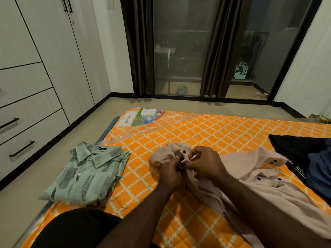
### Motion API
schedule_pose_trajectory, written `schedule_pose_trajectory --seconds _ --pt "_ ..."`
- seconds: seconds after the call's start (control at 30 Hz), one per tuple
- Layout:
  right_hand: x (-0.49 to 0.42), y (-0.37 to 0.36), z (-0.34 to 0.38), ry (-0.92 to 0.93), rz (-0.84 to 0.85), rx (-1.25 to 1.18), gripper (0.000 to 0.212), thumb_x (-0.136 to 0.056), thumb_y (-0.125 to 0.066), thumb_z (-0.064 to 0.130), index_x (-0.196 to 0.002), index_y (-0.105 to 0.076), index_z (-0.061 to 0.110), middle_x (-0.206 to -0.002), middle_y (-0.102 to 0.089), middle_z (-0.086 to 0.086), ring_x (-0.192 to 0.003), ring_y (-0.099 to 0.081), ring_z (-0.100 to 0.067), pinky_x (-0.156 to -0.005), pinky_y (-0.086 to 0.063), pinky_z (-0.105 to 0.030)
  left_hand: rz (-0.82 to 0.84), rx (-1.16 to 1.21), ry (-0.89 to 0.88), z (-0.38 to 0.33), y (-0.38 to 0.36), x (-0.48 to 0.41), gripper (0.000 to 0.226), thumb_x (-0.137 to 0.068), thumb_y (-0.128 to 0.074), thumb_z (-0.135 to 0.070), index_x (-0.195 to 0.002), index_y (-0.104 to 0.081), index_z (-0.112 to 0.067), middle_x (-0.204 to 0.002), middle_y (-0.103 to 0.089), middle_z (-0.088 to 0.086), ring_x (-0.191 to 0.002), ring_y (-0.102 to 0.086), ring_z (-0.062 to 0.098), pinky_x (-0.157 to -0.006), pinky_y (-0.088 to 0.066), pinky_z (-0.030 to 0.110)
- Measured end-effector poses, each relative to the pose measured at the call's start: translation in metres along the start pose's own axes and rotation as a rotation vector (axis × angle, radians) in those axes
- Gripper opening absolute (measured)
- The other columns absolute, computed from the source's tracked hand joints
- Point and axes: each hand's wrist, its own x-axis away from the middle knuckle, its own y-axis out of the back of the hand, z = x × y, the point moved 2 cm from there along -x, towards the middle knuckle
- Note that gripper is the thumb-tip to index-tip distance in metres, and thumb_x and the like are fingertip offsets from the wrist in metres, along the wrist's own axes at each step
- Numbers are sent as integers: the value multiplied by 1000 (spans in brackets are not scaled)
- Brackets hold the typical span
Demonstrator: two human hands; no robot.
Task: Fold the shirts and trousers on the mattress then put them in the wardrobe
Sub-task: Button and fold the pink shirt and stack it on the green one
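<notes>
A pale pink shirt (254, 178) with dark buttons lies crumpled across the orange patterned mattress (206, 129). My left hand (170, 173) and my right hand (202, 162) meet at its front edge near the collar, and both pinch the fabric by a button. A green-grey patterned shirt (87, 174) lies folded at the mattress's left edge, collar up. Dark black and blue garments (308, 158) are heaped at the right edge. The white wardrobe (44, 68) with black handles stands along the left wall, doors shut.
Clear plastic wrapping and a printed label (143, 117) cover the mattress's far corner. Beige floor runs between mattress and wardrobe. Dark curtains (216, 51) and glass doors fill the far wall. My knee in dark cloth (75, 230) is at the bottom left.
</notes>
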Motion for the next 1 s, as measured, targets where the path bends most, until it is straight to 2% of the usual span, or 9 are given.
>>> schedule_pose_trajectory --seconds 0.17,0.27,0.33,0.43,0.57,0.7,0.83,0.9,1.0 --pt "-2 -9 -11 131 -128 213 29 -69 -86 14 -70 -58 23 -69 -70 7 -74 -71 -7 -60 -56 -34 14 25 -13 -8 6 -5 22 -84 -65 2 -90 -64 -19 -79 -62 -12 -70 -55 1 -59 -40 15" --pt "-2 -11 -18 150 -210 188 29 -75 -81 15 -70 -54 23 -67 -64 4 -67 -65 -14 -57 -50 -37 60 71 -47 -12 8 -9 21 -84 -65 -1 -100 -70 -14 -90 -69 -5 -82 -64 9 -70 -54 36" --pt "-5 -9 -21 171 -236 188 28 -78 -79 14 -70 -53 22 -65 -60 3 -62 -57 -17 -53 -43 -34 66 127 -37 -17 13 -11 26 -86 -67 0 -107 -71 -15 -95 -70 -5 -86 -66 7 -75 -57 33" --pt "-11 -4 -23 187 -263 172 33 -77 -80 10 -68 -51 22 -62 -56 4 -56 -48 -5 -48 -32 -18 80 234 -20 -20 18 -11 23 -90 -71 -5 -108 -69 -19 -99 -69 -6 -88 -65 6 -77 -58 32" --pt "-13 -2 -27 121 -278 145 27 -76 -78 5 -69 -54 16 -59 -53 6 -52 -45 -4 -45 -32 -17 111 364 23 -19 14 -6 22 -96 -64 -7 -110 -65 -25 -99 -67 13 -91 -66 27 -75 -56 46" --pt "-16 2 -31 119 -312 175 21 -76 -74 3 -68 -60 18 -61 -59 7 -60 -55 -11 -49 -35 -22 118 543 46 -19 15 -3 21 -98 -63 -5 -115 -64 -16 -86 -62 11 -78 -61 17 -66 -52 30" --pt "-17 -1 -31 155 -304 224 14 -76 -72 5 -71 -66 16 -69 -68 5 -70 -64 -14 -58 -49 -30 113 651 88 -18 14 -4 19 -96 -65 -3 -113 -65 -11 -98 -68 22 -88 -69 30 -77 -60 44" --pt "-17 -4 -30 180 -287 235 10 -77 -73 7 -76 -71 16 -77 -74 3 -76 -68 -12 -63 -52 -29 87 669 115 -18 13 -4 16 -96 -64 0 -111 -65 -6 -99 -71 19 -88 -72 27 -76 -60 41" --pt "-16 -8 -29 215 -296 255 7 -80 -76 12 -81 -77 18 -82 -76 2 -75 -68 -14 -63 -46 -25 35 648 154 -16 11 -5 14 -94 -61 7 -104 -66 -2 -91 -73 15 -79 -71 21 -69 -57 34"
